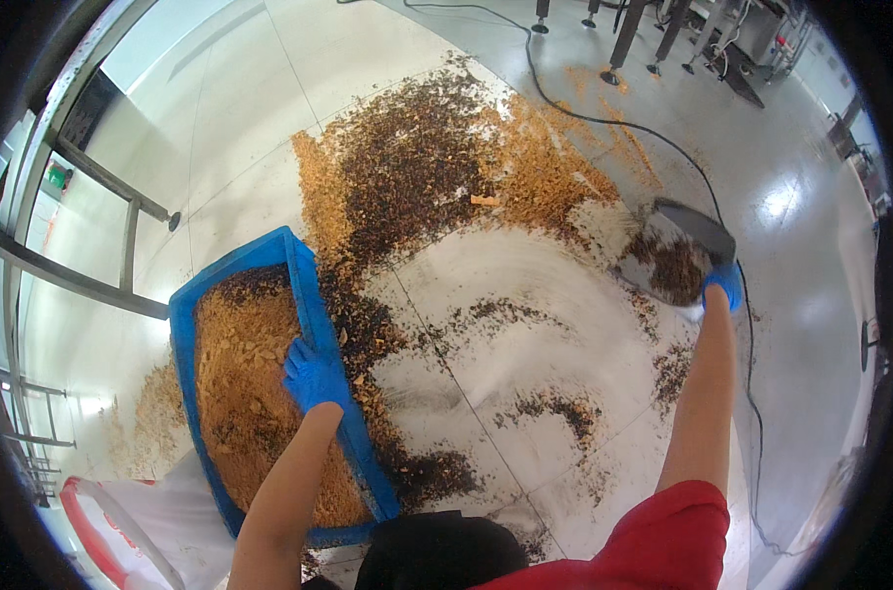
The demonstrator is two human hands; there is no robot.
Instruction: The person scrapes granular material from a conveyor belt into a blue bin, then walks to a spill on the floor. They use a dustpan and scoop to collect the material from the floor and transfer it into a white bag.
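My left hand, in a blue glove, grips the right rim of a blue plastic tub. Tan crumbs and flakes with darker bits fill much of the tub. Out to the right, my gloved right hand is closed on the edge of a grey dustpan-like scoop. Dark brown crumbs lie in the scoop, which is low over the floor or on it; I cannot tell which. Between tub and scoop, a large spill of dark flakes and orange-tan crumbs covers part of the pale tiled floor.
A black cable runs along the floor past the scoop. Metal machine legs stand at the far right. A metal frame rises on the left. A white bag with red trim lies beside the tub, near smaller smears of crumbs.
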